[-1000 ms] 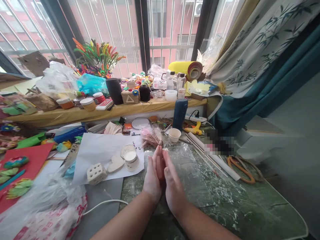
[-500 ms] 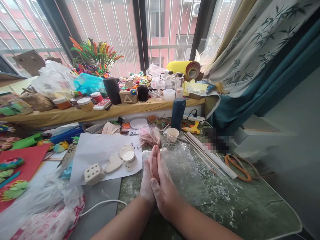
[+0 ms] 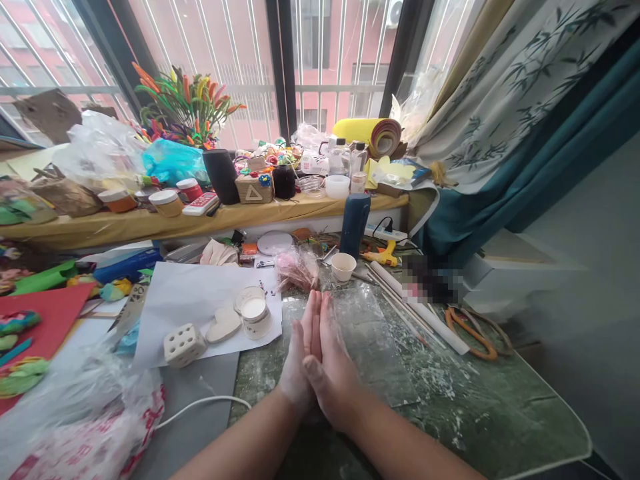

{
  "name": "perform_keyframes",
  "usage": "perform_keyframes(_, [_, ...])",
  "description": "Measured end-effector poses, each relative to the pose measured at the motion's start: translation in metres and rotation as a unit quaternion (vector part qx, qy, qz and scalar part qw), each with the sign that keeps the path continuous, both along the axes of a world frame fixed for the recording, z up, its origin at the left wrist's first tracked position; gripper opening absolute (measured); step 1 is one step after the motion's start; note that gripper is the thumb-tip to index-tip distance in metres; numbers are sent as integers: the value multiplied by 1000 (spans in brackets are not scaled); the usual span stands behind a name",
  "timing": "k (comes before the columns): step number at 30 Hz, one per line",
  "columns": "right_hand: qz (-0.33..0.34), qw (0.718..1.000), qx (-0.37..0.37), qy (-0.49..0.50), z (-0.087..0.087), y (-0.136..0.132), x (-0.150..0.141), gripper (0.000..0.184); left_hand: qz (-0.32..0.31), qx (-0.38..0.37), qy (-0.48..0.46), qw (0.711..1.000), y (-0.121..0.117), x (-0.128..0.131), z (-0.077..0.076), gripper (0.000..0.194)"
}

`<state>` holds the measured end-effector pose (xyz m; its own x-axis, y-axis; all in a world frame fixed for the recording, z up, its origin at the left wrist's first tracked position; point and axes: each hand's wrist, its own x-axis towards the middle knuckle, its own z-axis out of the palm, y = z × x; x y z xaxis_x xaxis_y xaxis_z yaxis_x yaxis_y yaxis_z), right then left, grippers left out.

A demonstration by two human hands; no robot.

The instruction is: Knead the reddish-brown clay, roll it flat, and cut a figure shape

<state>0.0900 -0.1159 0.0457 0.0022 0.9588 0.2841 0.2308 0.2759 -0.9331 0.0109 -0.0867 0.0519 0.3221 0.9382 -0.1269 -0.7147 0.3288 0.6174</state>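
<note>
My left hand and my right hand are pressed flat together, palm to palm, fingers straight and pointing away from me. They hover over a clear plastic sheet on the green marble-look table. White powder dusts my left hand. Anything between the palms is hidden. Just left of the hands lies a white paper sheet with a small white jar, a pale heart-shaped piece and a white block with holes.
Beyond the fingertips are a pink-filled bag, a paper cup and a dark blue bottle. White rods and orange scissors lie right. A white cable and plastic bag sit near left. A cluttered shelf runs behind.
The small gap between my fingertips has closed and the palms now press fully together. The right hand has slid back a little against the left.
</note>
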Motion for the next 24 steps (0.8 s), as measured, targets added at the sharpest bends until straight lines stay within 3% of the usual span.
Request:
perform_keyframes(2, [-28, 999, 19, 20, 6, 2, 8, 80, 11, -10, -11, 1000, 2, -1, 4, 63])
perform_keyframes(4, [-111, 990, 59, 60, 13, 2, 19, 68, 22, -29, -34, 999, 6, -5, 8, 65])
perform_keyframes(7, [-159, 982, 102, 5, 18, -4, 35, 66, -13, -61, -90, 994, 13, -14, 14, 75])
perform_keyframes(9, [-130, 980, 116, -94, 14, -11, 40, 72, -49, -73, -120, 989, 17, -20, 14, 80])
perform_keyframes(13, [9, 962, 128, -241, -2, -19, 38, 75, -94, -80, -141, 982, 21, -25, 9, 87])
perform_keyframes(16, [21, 963, 110, -245, -7, -18, 36, 73, -105, -63, -144, 982, 22, -25, 4, 86])
perform_keyframes(24, [88, 961, 115, -235, -3, -11, 34, 79, -116, -62, -127, 983, 22, -25, -4, 82])
